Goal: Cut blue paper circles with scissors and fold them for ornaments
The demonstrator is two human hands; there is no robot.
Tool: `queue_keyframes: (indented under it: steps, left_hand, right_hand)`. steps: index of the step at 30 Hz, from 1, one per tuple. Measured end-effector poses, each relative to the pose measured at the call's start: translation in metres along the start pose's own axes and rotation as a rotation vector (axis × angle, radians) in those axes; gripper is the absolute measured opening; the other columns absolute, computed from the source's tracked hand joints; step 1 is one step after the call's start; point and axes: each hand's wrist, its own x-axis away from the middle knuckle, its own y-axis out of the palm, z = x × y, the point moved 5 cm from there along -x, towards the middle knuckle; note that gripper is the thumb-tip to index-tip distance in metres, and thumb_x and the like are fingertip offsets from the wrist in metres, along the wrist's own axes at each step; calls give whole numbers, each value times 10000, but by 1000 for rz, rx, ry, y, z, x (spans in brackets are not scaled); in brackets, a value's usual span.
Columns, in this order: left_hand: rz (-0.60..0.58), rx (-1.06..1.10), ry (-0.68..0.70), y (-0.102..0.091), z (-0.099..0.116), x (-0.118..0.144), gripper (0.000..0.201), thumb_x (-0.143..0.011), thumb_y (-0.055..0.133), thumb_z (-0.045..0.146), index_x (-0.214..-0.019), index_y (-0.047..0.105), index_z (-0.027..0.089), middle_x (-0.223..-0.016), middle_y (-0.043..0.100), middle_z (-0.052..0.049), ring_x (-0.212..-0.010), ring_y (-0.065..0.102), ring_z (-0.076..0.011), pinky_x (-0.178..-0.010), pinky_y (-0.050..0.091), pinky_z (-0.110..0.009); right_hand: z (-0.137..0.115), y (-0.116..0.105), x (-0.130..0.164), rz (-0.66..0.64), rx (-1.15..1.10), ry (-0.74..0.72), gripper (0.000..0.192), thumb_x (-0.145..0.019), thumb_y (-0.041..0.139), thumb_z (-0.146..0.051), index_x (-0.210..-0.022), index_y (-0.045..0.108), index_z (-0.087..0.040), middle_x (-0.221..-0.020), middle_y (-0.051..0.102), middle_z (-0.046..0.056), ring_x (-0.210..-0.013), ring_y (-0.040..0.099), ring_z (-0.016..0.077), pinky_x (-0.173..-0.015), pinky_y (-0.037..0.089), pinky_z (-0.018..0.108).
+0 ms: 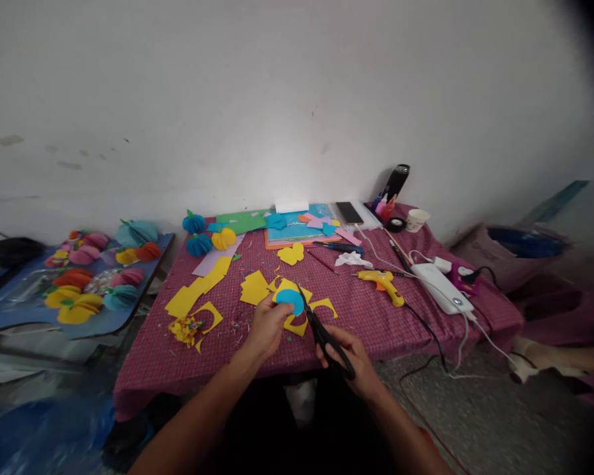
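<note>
Hands point(270, 324) amid yellow scraps point(198, 290), glue gun point(383, 282)

White wall point(297, 99) (scuffed), speckled floor point(499, 422)

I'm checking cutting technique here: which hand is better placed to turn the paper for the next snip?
Probably the left hand: it holds the blue circle on yellow paper, while the right hand grips the scissors.

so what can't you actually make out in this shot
- Head view: the yellow paper under the blue circle is partly hidden by the left hand, so its cut outline is unclear.
- The scissors handles are buried in the right hand.
- The right frame edge is dark vignette.
- The phone screen is too small to read.
</note>
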Motion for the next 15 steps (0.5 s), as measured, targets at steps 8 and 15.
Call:
queue_keyframes:
  steps: [8, 15]
  left_hand:
    - [9, 107, -27, 9, 3, -5, 173, -637, 752, 134, -777, 652, 151, -776, 676, -18, -711, 610, -125, -727, 468, -277]
    - [90, 173, -27, 10, 3, -8, 195, -635, 768, 154, -783, 641, 159, -784, 682, -14, -704, 615, -121, -709, 467, -276]
  right_hand:
    - [3, -2, 6, 26, -74, -38, 464, -830, 669, -441, -1201, 625, -165, -813, 636, 53, -642, 531, 156, -589, 375, 276]
    - [5, 5, 22, 1, -63, 6, 546, -766, 725, -483, -1204, 625, -173, -826, 639, 65, -681, 548, 185, -606, 376, 291]
